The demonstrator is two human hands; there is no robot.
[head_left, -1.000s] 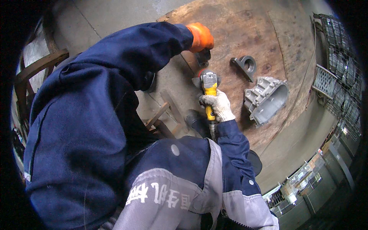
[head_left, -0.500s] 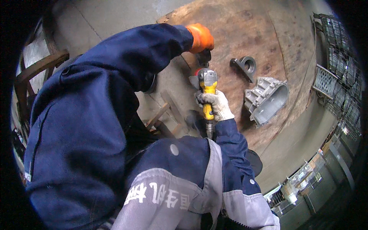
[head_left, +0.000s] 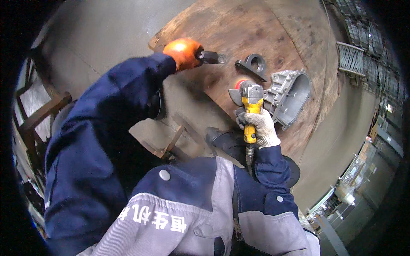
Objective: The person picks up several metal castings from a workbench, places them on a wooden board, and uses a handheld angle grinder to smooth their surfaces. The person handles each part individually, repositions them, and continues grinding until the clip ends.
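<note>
1. the cast housing [head_left: 290, 96], silver-grey and hollow, is supported by the wooden board [head_left: 209, 25].
2. a dark metal part [head_left: 213, 57] is gripped firmly at one end by the orange-gloved left hand [head_left: 184, 53]; it is held well left of the housing, its free end turned rightward.
3. a yellow grinder [head_left: 253, 104] is enclosed about its body by the white-gloved right hand [head_left: 260, 123], just left of the housing; contact between these cannot be told.
4. a dark ring bracket [head_left: 250, 67] is seen near the housing, beyond its upper left.
</note>
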